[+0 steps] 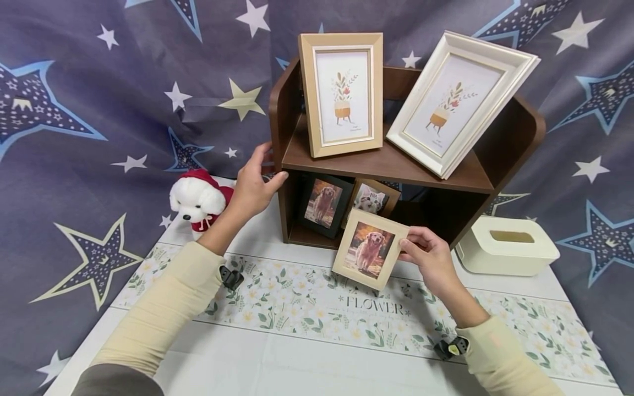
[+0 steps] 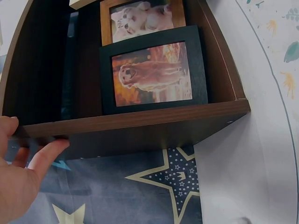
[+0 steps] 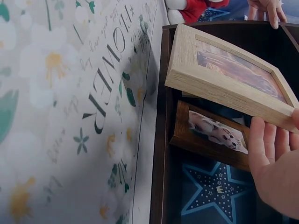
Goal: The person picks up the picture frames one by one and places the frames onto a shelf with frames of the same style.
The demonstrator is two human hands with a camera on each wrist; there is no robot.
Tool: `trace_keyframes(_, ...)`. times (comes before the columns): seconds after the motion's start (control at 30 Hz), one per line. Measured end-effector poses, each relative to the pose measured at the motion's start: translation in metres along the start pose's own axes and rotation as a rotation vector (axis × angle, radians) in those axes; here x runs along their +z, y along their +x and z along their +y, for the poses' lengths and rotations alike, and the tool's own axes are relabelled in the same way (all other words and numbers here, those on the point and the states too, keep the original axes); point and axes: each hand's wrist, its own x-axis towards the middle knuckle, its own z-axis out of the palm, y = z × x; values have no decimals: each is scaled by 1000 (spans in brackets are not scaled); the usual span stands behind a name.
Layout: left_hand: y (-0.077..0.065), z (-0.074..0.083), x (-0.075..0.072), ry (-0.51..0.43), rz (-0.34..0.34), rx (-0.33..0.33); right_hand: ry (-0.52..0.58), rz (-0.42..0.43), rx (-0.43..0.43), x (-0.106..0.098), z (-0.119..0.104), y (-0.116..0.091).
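Observation:
My right hand [image 1: 427, 256] pinches the right edge of a light wooden picture frame [image 1: 340, 266] with a golden retriever photo, in front of the lower compartment of a dark brown shelf [image 1: 322, 159]. In the right wrist view the fingers lie along the near side of this frame [image 3: 224, 100]. My left hand [image 1: 255, 184] holds the shelf's left side panel [image 2: 140, 119], its thumb at the front edge. Inside the lower compartment stand a black frame [image 2: 201, 70] with a dog photo and a brown frame [image 2: 106, 25] with a cat photo.
On the upper shelf stand a tan frame [image 1: 307, 99] and a tilted white frame [image 1: 495, 121] with plant pictures. A white plush dog [image 1: 195, 198] in red sits left of the shelf, a cream tissue box [image 1: 510, 253] right. A flower-printed runner [image 1: 297, 297] crosses the white table.

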Motion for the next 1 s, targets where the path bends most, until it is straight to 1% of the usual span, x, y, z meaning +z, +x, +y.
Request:
trace_keyframes(0.17,0,0,0,1,2,-2,25,10,-5,-6,-2,-1)
trace_keyframes(0.4,0,-1,0,1,0,-7,0,31,-3,-13,-6,-1)
trace_keyframes(0.7,0,1,0,6,-2,-9,11,43,-22,-22,-6,-2)
trace_keyframes(0.83,1,1,0,11,-2,-9,38,45,-24,-25,-6,-2)
trace_keyframes(1.0,1,1,0,14,-4,-14,27,60,-26,-30,-7,-2)
